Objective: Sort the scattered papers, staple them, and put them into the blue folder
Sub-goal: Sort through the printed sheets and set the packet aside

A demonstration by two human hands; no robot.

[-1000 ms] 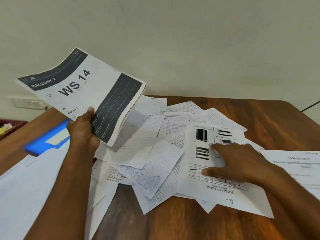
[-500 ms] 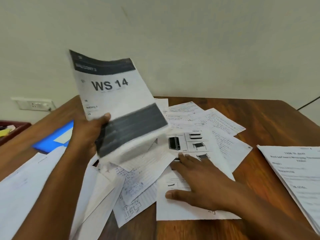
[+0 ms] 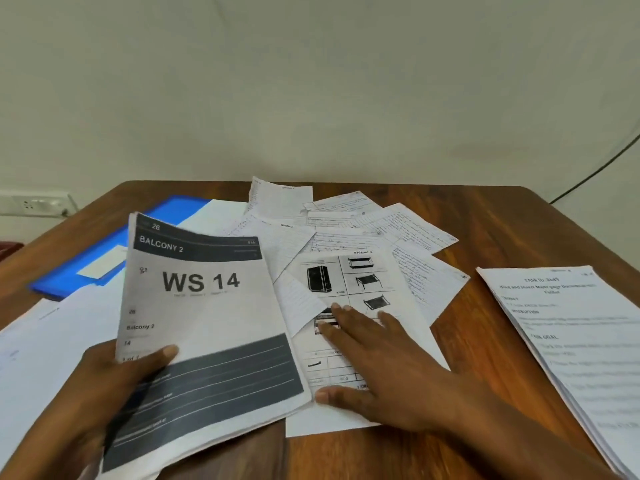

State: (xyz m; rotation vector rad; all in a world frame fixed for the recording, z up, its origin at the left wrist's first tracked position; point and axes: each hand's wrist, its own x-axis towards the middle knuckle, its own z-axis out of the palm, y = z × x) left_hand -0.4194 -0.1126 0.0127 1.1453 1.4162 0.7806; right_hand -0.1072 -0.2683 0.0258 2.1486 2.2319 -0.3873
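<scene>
A: Far left, what's there?
B: Wall socket (image 3: 36, 203) on the wall, then blue folder (image 3: 104, 251) lying flat on the wooden table (image 3: 502, 230), partly under white sheets (image 3: 45, 344) at the left edge.

A: L hand?
B: Left hand (image 3: 114, 379) grips the WS 14 packet (image 3: 204, 327) at its lower left, thumb on top of the cover, fingers underneath. Packet's face-up, tilted a bit, overlapping the sheets beside it.

A: Middle?
B: Scattered papers (image 3: 346, 230), handwritten pages fanned out toward the back of the table, w/ a furniture-picture sheet (image 3: 360, 282) lying on top of them.

A: R hand?
B: Right hand (image 3: 377, 368) lies flat on that picture sheet, fingers straight and spread, pressing down, holding nothing. Thumb tip sits just beside the packet's right edge.

A: Far right?
B: A separate typed stack (image 3: 568, 334), apart from the pile, running off the right edge. Black cable (image 3: 602, 168) against the wall behind it.
</scene>
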